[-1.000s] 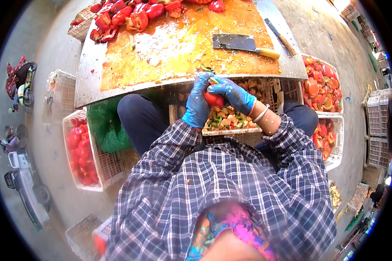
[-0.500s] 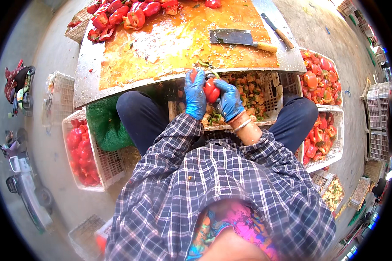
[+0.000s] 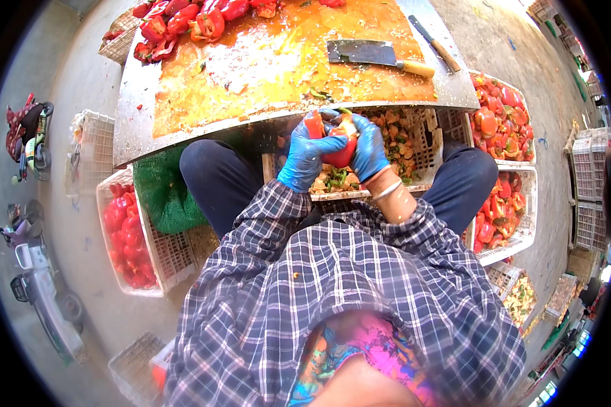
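My left hand (image 3: pixel 305 157) and my right hand (image 3: pixel 371 150), both in blue gloves, are closed together at the front edge of the worktable. Between them is a red bell pepper (image 3: pixel 339 157), torn open, with its pale inside and a bit of green stem showing at the top. A red piece of pepper (image 3: pixel 313 125) stands up between the left thumb and fingers. Fingertips on the far side of the pepper are partly hidden. Below the hands, a white crate (image 3: pixel 424 146) holds pale cores, seeds and green scraps.
On the wet orange board (image 3: pixel 271 74) lie a cleaver (image 3: pixel 370 53) and a heap of red peppers (image 3: pixel 207 24). A narrow knife (image 3: pixel 436 45) rests on the metal rim. Crates of red peppers (image 3: pixel 499 119) stand right, another crate (image 3: pixel 157 254) left by a green mesh sack (image 3: pixel 163 197).
The pepper, whole-looking before, now shows its pale inside. My left thumb has come across it, and my right hand has turned inward around it.
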The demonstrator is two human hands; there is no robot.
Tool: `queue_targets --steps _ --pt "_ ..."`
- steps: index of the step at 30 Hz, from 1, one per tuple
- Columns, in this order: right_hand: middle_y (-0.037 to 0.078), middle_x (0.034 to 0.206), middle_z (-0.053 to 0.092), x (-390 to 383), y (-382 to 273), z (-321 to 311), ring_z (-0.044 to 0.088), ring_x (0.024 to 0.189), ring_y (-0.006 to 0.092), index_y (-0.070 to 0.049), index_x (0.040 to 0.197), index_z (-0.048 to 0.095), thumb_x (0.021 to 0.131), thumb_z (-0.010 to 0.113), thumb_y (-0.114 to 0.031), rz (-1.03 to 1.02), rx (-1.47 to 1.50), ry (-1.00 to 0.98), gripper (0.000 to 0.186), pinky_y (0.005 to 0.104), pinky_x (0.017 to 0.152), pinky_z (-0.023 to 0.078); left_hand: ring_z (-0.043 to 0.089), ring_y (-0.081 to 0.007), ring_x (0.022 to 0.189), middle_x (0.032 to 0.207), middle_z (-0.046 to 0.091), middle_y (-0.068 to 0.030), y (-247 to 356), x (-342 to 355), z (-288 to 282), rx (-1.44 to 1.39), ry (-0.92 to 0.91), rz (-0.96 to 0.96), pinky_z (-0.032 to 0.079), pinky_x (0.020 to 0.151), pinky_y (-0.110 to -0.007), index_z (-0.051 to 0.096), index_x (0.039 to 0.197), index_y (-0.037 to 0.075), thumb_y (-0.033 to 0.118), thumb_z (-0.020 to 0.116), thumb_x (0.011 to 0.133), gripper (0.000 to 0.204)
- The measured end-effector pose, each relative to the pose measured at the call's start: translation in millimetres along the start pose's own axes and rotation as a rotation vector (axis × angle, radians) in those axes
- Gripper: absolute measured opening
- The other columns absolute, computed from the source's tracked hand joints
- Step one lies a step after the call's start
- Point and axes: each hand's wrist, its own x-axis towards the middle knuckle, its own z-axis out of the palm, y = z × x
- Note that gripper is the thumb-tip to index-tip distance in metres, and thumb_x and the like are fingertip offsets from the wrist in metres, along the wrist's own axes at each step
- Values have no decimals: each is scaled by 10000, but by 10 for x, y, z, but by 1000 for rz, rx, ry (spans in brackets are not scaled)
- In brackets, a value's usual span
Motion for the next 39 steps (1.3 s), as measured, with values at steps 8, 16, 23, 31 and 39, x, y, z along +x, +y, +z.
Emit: queue_targets --steps 8,16,23,31,39 --pt "58 1096 641 -148 -709 27 641 950 135 -44 1257 524 898 635 -231 156 -135 -280 420 253 666 548 599 -125 807 960 637 -21 18 -47 -228 -59 114 -40 503 792 -271 641 1068 15 135 724 770 332" --pt "26 993 656 -63 -771 -158 617 942 114 -31 1016 641 828 718 -63 52 -553 -470 205 264 849 510 644 -129 894 1012 688 -64 156 -96 31 123 -45 -56 517 804 -268 649 1127 -4 57 695 847 290" --pt "28 989 649 16 -827 -209 611 890 108 -31 1030 628 826 729 -144 70 -578 -629 253 248 790 515 646 -120 859 967 693 -61 42 -158 26 250 -31 115 527 784 -259 671 1061 1 30 699 828 236" --pt "129 1109 622 -139 -442 -45 594 920 211 -17 1255 550 927 580 -255 210 427 -396 406 306 774 499 570 -187 674 795 574 -54 -8 -50 -127 -405 105 17 531 700 -318 607 935 28 117 608 771 187" --pt "95 1100 673 -401 -724 179 620 1043 243 -80 1078 682 746 798 -184 -533 -992 -250 367 375 917 476 544 -306 1072 812 500 -35 141 -39 -413 -944 -247 209 463 940 -524 586 963 111 210 584 836 161"
